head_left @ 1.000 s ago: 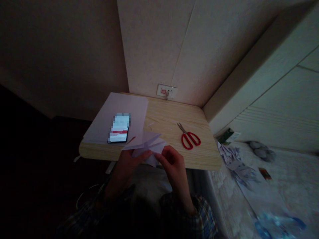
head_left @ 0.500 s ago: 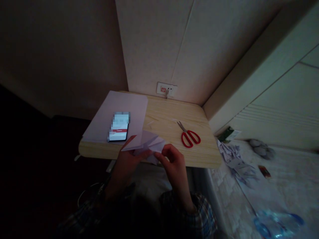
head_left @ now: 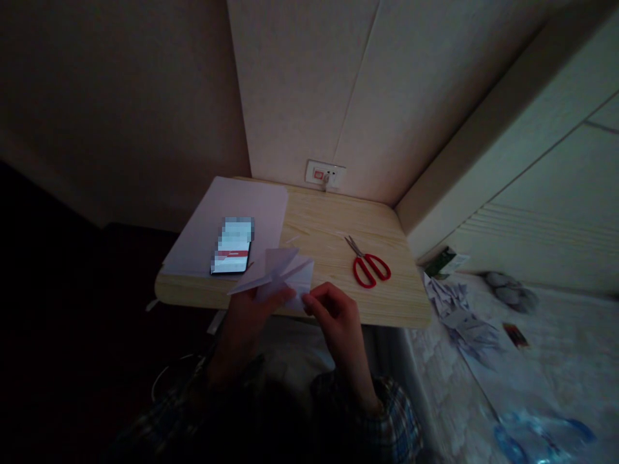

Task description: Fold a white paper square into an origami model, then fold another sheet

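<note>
Holding the folded white paper (head_left: 294,280) is the left hand (head_left: 251,316): its thumb lies flat on the near side and the other fingers go behind, so the sheet is clamped between them. At the lower right edge of this paper comes the right hand (head_left: 338,312) – its thumb and index finger are close together and meet the edge, but whether they really grip it, I cannot tell. The paper is above the front edge of the wooden table (head_left: 333,222), with its folded points spread out like small wings.

Just beyond it, to the left, a phone (head_left: 233,241) with a lit, blurred screen lies on flat white sheets (head_left: 249,196). To the right, scissors (head_left: 365,265) with red handles rest on the bare wood, the blades slightly apart and pointing toward the wall. Near the middle lies a thin white scrap (head_left: 293,240).

Further away, a socket (head_left: 325,174) with a plug in it sits on the wall. On the bed (head_left: 430,361) at the right there is a heap of cut paper (head_left: 464,316), and around it a grey soft object (head_left: 510,292), a small dark-reddish packet (head_left: 516,335) and some clear-blue plastic (head_left: 544,438).
</note>
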The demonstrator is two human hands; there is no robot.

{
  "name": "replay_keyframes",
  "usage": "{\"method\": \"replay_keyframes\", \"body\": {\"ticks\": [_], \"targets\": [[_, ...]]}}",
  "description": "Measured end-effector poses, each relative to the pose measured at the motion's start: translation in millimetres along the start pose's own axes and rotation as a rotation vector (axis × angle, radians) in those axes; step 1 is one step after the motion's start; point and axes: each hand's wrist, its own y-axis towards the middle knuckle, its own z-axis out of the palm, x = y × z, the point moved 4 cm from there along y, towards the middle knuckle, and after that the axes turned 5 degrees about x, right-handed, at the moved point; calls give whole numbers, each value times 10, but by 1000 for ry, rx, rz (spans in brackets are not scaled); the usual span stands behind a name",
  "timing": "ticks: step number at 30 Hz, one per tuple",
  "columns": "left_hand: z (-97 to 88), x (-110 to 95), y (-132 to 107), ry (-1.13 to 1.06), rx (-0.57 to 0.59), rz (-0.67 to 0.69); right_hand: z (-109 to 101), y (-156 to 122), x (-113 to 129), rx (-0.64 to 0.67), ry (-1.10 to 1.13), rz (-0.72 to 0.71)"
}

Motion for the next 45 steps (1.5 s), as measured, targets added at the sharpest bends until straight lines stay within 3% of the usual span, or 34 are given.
{"method": "replay_keyframes", "body": {"ticks": [6, 14, 19, 22, 33, 40, 45], "targets": [[-17, 5, 18, 105, 4, 5, -3, -8, -20, -3, -17, 12], [45, -18, 0, -3, 63, -32, 4, -18, 9, 6, -4, 7], [47, 3, 12, -28, 20, -23, 11, -11, -44, 53, 15, 29], [45, 20, 14, -32, 11, -19, 22, -3, -66, 104, -32, 40], [46, -19, 16, -191, 46, 41, 48, -13, -20, 88, -176, 6], [14, -105, -13, -76, 11, 104, 73, 9, -15, 158, -184, -79], [70, -112, -59, -5, 86, 33, -20, -17, -9, 84, -238, -77]]}}
